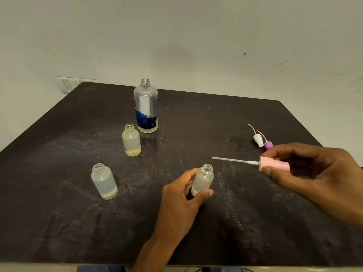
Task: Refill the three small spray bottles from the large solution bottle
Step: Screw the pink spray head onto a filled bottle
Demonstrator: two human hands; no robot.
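The large clear solution bottle point(146, 107) with a blue label stands uncapped at the back of the dark table point(59, 222), a little pale liquid at its bottom. Three small frosted bottles stand open: one point(131, 140) just in front of the large bottle, one point(104, 181) at the left, and one point(203, 178) held around its base by my left hand point(182, 197). My right hand point(306, 173) pinches a pink spray cap point(275, 163), held level above the table, its dip tube pointing left.
A white spray cap point(258, 139) and a purple spray cap point(268, 144) lie on the table at the right, behind my right hand. A wall socket point(67, 85) sits behind the table's far left corner. The table's near edge runs along the bottom.
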